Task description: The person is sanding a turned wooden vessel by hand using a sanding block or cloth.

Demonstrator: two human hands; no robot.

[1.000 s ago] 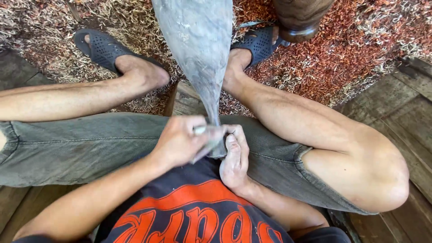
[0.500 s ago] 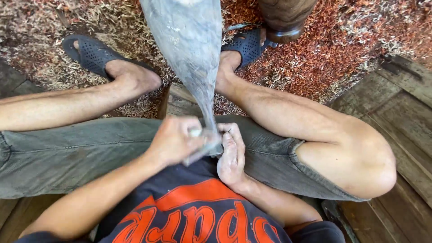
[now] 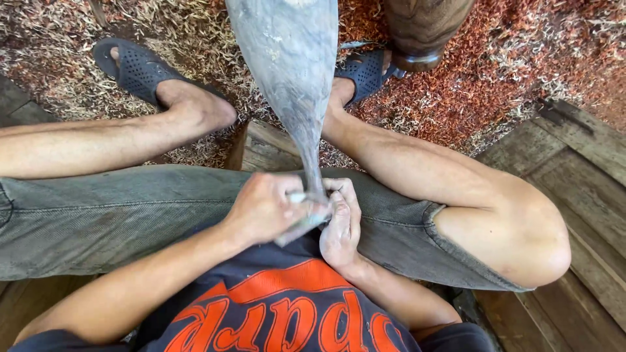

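two heaps of shavings [image 3: 508,72] covered the ground ahead, pale on the left and reddish on the right, with grey wooden boards [image 3: 574,195] at the near right edge. next in size, the seated person's legs in grey shorts [image 3: 117,215] spread to either side, feet in dark blue slippers [image 3: 134,65] resting on the shavings. between the knees rose a long grey carved piece [image 3: 290,58], broad at the far end and tapering to a thin neck at the lap, where it stood nearly upright. a brown turned wooden piece [image 3: 424,32] stood just beyond the right foot. the left hand [image 3: 264,208] was clenched around a small pale strip, probably a scraper or sanding scrap [image 3: 301,225], pressed against the narrow neck. the right hand [image 3: 342,225] gripped that same neck from the other side, steadying it. judging by the smooth, shaped surface, rough shaping looked done; finishing at the neck seemed left.
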